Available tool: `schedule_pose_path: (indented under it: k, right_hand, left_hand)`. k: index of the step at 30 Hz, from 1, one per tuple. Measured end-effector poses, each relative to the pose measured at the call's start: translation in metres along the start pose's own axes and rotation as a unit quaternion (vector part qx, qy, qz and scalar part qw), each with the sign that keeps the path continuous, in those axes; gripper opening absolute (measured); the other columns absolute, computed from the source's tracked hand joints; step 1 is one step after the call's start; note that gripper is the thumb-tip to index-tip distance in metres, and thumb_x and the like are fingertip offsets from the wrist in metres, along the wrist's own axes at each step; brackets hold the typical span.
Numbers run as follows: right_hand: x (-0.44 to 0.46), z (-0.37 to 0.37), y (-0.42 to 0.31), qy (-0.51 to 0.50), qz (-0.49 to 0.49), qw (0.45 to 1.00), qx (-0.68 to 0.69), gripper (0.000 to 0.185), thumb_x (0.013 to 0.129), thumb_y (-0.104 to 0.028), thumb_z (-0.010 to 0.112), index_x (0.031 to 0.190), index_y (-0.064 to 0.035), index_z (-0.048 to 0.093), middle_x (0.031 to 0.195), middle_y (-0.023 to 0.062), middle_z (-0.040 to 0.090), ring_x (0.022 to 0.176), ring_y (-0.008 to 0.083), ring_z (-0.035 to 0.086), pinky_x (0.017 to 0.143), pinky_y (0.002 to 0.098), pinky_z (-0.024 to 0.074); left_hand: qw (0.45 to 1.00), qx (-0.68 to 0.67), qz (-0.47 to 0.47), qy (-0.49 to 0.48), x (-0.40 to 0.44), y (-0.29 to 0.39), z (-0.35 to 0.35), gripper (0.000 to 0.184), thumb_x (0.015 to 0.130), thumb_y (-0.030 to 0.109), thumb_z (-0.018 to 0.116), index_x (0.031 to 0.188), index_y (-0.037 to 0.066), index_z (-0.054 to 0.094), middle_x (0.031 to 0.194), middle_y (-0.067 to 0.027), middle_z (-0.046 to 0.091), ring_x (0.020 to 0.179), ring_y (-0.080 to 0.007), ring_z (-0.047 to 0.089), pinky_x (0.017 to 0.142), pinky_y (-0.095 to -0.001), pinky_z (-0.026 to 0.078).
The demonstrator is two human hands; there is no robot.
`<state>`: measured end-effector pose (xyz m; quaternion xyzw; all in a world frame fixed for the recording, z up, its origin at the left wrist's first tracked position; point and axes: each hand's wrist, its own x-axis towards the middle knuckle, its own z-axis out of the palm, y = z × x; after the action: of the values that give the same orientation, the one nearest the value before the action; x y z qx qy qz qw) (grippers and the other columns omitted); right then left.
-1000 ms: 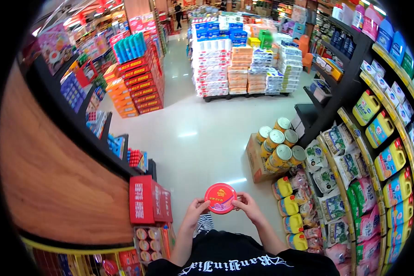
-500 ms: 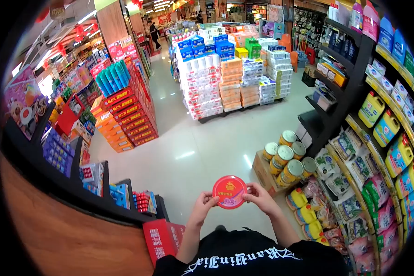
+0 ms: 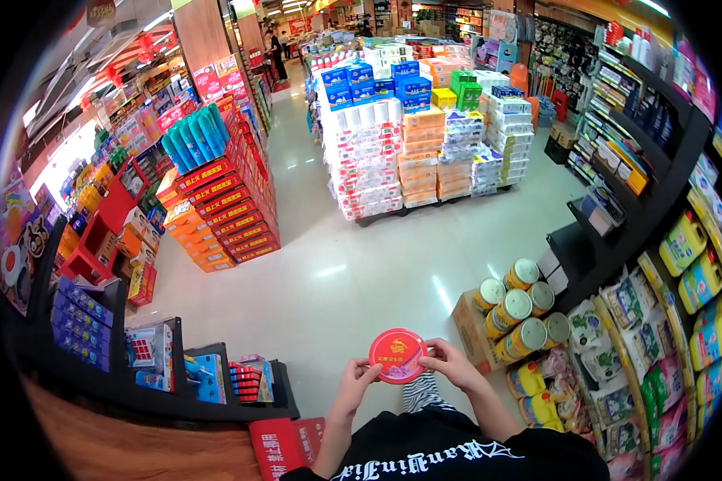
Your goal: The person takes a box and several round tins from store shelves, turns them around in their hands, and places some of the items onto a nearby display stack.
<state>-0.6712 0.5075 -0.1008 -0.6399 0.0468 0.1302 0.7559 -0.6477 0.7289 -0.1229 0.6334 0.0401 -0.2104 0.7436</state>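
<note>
A round red lid-like disc (image 3: pixel 399 355) with gold lettering and a purple patch is held out before my body, its printed face turned up toward me. My left hand (image 3: pixel 356 383) pinches its left edge, thumb on top. On the opposite edge, my right hand (image 3: pixel 449 362) grips it the same way. Whether the disc is a flat lid or the top of a shallow tin I cannot tell, since its underside is hidden. Below it show a striped trouser leg (image 3: pixel 422 393) and my black shirt (image 3: pixel 433 445).
Several yellow cans (image 3: pixel 515 309) stand on a cardboard box (image 3: pixel 473 330) at right, beside shelves with yellow jugs (image 3: pixel 682 242). Ahead is a pallet of tissue packs (image 3: pixel 369 160). Stacked red cartons (image 3: pixel 231 204) stand at left. Low black shelving (image 3: pixel 217 407) and a red box (image 3: pixel 277 449) are nearby.
The view has shifted, with the stacks and the right shelf sliding rightward. A striped leg now shows below the disc. Both hands keep their hold on the disc.
</note>
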Motion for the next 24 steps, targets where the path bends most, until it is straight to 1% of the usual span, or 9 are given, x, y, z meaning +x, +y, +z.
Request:
schedule_pose_path:
  k: [3,5,7,9,12,14,16,21,24]
  right_hand:
    - [0.043,-0.024,-0.020,-0.010,-0.006,1.000,-0.010,0.041,0.082,-0.022,0.064,0.112,0.0013,0.048,0.088,0.0071,0.059,0.080,0.0126,0.057,0.073,0.0250,0.0456]
    - [0.069,-0.044,-0.039,-0.013,-0.013,0.999,-0.033,0.045,0.082,-0.023,0.064,0.115,0.0019,0.046,0.088,0.0067,0.059,0.082,0.0116,0.056,0.073,0.0243,0.0448]
    - [0.090,-0.065,-0.061,-0.014,-0.057,0.998,-0.023,0.046,0.082,-0.024,0.065,0.116,0.0021,0.046,0.091,0.0073,0.058,0.082,0.0110,0.055,0.074,0.0247,0.0450]
    - [0.106,-0.091,-0.075,-0.004,-0.064,0.998,-0.013,0.044,0.083,-0.020,0.063,0.116,0.0011,0.045,0.095,0.0067,0.057,0.085,0.0110,0.054,0.076,0.0243,0.0441]
    - [0.129,-0.128,-0.090,0.018,-0.071,0.997,-0.013,0.041,0.083,-0.017,0.062,0.117,-0.0002,0.045,0.098,0.0057,0.056,0.088,0.0108,0.054,0.078,0.0238,0.0432]
    - [0.134,-0.148,-0.093,0.041,-0.062,0.997,-0.022,0.041,0.083,-0.016,0.063,0.117,-0.0003,0.045,0.098,0.0055,0.056,0.088,0.0106,0.054,0.079,0.0236,0.0431]
    - [0.138,-0.164,-0.092,0.098,-0.071,0.993,0.011,0.043,0.083,-0.021,0.064,0.114,0.0018,0.046,0.088,0.0049,0.056,0.080,0.0105,0.054,0.072,0.0242,0.0451]
    - [0.150,-0.203,-0.078,0.163,-0.027,0.985,0.057,0.043,0.082,-0.022,0.064,0.113,0.0005,0.046,0.092,0.0066,0.057,0.082,0.0112,0.056,0.070,0.0241,0.0442]
    - [0.172,-0.224,-0.067,0.210,-0.010,0.975,0.077,0.040,0.083,-0.023,0.063,0.111,-0.0006,0.046,0.095,0.0086,0.059,0.084,0.0134,0.058,0.069,0.0255,0.0439]
  left_hand:
    - [1.000,0.005,0.018,0.018,0.043,0.021,0.014,0.039,0.082,0.022,0.064,0.106,-0.004,0.045,0.084,-0.0094,0.058,0.078,-0.0135,0.057,0.073,-0.0255,0.046]
    - [0.996,0.048,0.066,0.026,0.072,0.036,0.025,0.038,0.083,0.020,0.063,0.106,-0.004,0.045,0.082,-0.0087,0.058,0.076,-0.0128,0.056,0.071,-0.0243,0.045]
    - [0.994,0.051,0.091,0.005,0.101,0.059,0.047,0.036,0.084,0.018,0.062,0.107,-0.004,0.046,0.079,-0.0074,0.057,0.075,-0.0120,0.055,0.068,-0.0233,0.044]
    - [0.990,0.035,0.134,0.016,0.131,0.082,0.071,0.037,0.085,0.017,0.061,0.109,-0.005,0.045,0.077,-0.0068,0.057,0.073,-0.0115,0.054,0.067,-0.0227,0.043]
    - [0.982,0.117,0.147,0.027,0.169,0.098,0.106,0.041,0.085,0.017,0.059,0.119,-0.001,0.043,0.074,-0.0063,0.056,0.070,-0.0107,0.053,0.066,-0.0232,0.043]
    - [0.972,0.177,0.147,0.037,0.186,0.101,0.129,0.044,0.086,0.018,0.057,0.124,0.005,0.041,0.074,-0.0062,0.056,0.070,-0.0106,0.053,0.064,-0.0243,0.043]
    - [0.974,0.184,0.134,0.019,0.205,0.100,0.146,0.043,0.087,0.020,0.057,0.124,0.004,0.041,0.075,-0.0070,0.056,0.069,-0.0113,0.053,0.064,-0.0249,0.043]
    - [0.971,0.221,0.087,-0.028,0.262,0.104,0.175,0.044,0.087,0.024,0.056,0.123,0.003,0.041,0.077,-0.0096,0.057,0.070,-0.0148,0.055,0.066,-0.0271,0.045]
    - [0.951,0.284,0.077,-0.100,0.299,0.115,0.188,0.053,0.084,0.027,0.060,0.124,-0.001,0.038,0.082,-0.0122,0.060,0.080,-0.0188,0.059,0.072,-0.0294,0.046]
